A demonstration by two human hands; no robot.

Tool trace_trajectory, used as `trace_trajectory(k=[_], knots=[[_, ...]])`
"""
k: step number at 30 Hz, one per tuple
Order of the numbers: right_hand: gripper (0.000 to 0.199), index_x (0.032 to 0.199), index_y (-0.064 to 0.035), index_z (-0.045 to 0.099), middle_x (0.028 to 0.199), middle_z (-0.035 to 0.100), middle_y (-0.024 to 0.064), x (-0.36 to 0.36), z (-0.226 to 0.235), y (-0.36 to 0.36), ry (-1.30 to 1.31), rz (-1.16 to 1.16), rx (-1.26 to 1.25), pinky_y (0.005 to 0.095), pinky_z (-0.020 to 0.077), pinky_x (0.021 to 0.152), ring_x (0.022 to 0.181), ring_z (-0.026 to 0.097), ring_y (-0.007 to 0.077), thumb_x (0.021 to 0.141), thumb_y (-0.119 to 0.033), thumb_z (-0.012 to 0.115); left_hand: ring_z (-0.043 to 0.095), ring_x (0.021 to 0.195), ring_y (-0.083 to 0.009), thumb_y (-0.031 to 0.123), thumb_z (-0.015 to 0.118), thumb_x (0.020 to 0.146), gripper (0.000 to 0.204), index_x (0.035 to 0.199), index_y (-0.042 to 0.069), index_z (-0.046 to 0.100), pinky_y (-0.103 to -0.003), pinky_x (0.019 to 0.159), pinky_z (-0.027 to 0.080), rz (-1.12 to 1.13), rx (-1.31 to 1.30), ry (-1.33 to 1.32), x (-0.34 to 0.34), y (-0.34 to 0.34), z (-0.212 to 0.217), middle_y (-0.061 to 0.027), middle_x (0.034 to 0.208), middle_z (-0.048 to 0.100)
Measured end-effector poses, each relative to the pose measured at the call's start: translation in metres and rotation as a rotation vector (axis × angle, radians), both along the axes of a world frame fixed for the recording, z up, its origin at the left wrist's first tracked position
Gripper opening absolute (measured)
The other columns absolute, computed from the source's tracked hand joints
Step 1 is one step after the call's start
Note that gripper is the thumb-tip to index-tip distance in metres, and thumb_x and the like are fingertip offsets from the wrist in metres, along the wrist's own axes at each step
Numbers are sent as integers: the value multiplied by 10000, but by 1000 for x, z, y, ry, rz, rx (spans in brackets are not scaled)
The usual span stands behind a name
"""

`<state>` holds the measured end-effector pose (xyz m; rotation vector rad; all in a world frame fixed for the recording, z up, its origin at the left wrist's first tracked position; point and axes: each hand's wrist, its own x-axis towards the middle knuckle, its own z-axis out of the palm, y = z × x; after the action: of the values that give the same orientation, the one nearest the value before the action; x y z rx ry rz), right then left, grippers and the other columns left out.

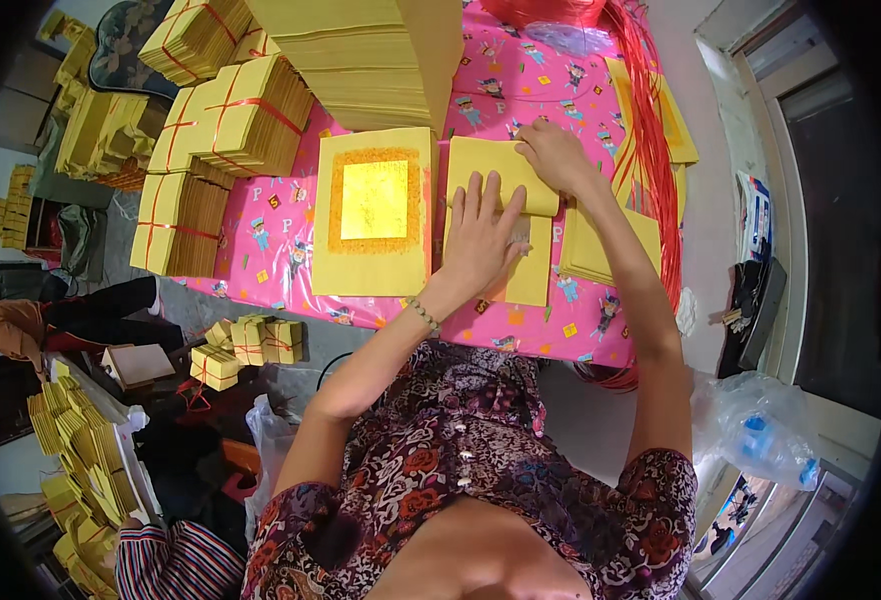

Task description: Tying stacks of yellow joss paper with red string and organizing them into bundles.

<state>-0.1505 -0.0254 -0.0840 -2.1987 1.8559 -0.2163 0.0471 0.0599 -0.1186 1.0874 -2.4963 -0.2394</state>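
My left hand (481, 235) lies flat with fingers spread on yellow paper, a beaded bracelet at its wrist. Under its fingers is a folded yellow sheet (486, 158), and a flat part of yellow paper (529, 280) extends below toward the near table edge. At the upper right of the fold, my right hand (556, 158) has bent fingers gripping the paper's edge. Just left lies a stack of yellow sheets with a shiny gold square (376, 200) framed in orange. Another yellow paper stack (616, 245) sits under my right forearm.
Tied yellow paper bundles (181, 225) and a tall paper stack (361, 75) crowd the pink patterned table (281, 285). Red strands (651, 150) hang along its right side. Two people work at lower left, near smaller bundles (251, 345). A plastic bag (761, 430) is at right.
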Motion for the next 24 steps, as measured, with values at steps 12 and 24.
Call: trace_trajectory(k=[12,24], knots=[[288,1131,-11,637,1165,650,181,5,-16,-18,-152,94,85,466,473,945,1113,603,352,947,-217,554,303,1369,-474,375,707,840,786,1499,143,345,-594,1115,276,-10,37,2,-2,-2,-3,-250,1469,345],[298,1191,-33,599,1176,627,174,5,-24,-19,-198,93,70,440,460,968,1138,580,341,932,-178,568,287,1368,-505,467,660,872,788,1507,126,341,-623,1116,256,-38,70,-17,-1,-4,-3,-279,1479,333]])
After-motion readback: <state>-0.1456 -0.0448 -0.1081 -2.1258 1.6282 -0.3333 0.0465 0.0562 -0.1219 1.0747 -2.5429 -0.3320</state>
